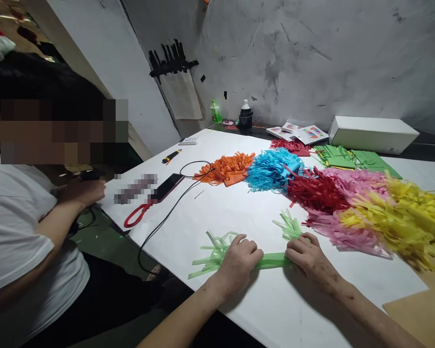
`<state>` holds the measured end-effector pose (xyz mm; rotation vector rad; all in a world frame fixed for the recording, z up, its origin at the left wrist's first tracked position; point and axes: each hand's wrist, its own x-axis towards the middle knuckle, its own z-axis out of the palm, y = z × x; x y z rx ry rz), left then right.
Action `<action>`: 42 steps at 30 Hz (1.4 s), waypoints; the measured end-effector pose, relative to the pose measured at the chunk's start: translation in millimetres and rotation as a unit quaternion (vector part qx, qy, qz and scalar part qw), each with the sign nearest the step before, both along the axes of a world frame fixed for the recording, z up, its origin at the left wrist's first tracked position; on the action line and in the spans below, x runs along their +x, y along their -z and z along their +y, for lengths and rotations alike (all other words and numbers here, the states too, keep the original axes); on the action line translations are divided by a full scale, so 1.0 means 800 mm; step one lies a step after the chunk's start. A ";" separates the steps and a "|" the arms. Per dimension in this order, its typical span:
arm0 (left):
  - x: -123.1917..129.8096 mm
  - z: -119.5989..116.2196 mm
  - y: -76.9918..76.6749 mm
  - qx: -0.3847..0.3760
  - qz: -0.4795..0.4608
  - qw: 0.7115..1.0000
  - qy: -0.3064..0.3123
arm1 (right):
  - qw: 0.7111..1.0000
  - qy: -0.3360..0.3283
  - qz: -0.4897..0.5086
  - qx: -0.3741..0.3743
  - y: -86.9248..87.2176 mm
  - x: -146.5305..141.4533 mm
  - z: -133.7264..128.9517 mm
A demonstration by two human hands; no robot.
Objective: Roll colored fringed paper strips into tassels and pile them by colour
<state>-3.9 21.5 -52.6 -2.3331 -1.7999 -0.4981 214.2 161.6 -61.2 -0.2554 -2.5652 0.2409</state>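
Note:
A light green strip of tissue paper (pixel 271 261) with fringed ends lies low over the white table, stretched between both hands. My left hand (pixel 238 258) is closed around its left part, and fringe strands fan out to the left past the fingers. On the other side my right hand (pixel 308 256) grips the right part, with a smaller tuft of green fringe sticking up above the knuckles. Fingertips of both hands are partly hidden. Nearest to the right hand are pink tissue fringe (pixel 342 232) and dark red tissue fringe (pixel 315 190).
Blue (pixel 271 170), orange (pixel 226 168) and yellow fringe bundles (pixel 409 217) lie across the table. A phone (pixel 169 187), black cable (pixel 159 226) and cutter (pixel 172 156) are at left. A white box (pixel 373 133) stands behind. Another person (pixel 29 217) sits at left.

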 end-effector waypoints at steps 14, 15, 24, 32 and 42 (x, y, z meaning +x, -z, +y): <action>0.005 -0.023 -0.019 -0.043 -0.017 0.998 0.049 | 0.998 -0.017 -0.066 0.007 -0.018 0.016 -0.008; 0.006 -0.023 -0.019 -0.036 -0.015 0.998 0.044 | 0.998 -0.018 -0.057 0.015 -0.018 0.016 -0.008; 0.009 -0.016 0.003 0.021 0.004 0.999 0.034 | 0.999 -0.011 -0.025 0.044 -0.001 0.022 -0.007; 0.015 -0.018 -0.004 0.013 -0.054 0.998 0.033 | 1.000 -0.005 0.007 0.008 0.001 0.024 -0.011; 0.019 -0.012 -0.003 0.004 -0.067 0.998 0.014 | 0.999 0.003 -0.026 0.035 -0.011 0.019 -0.017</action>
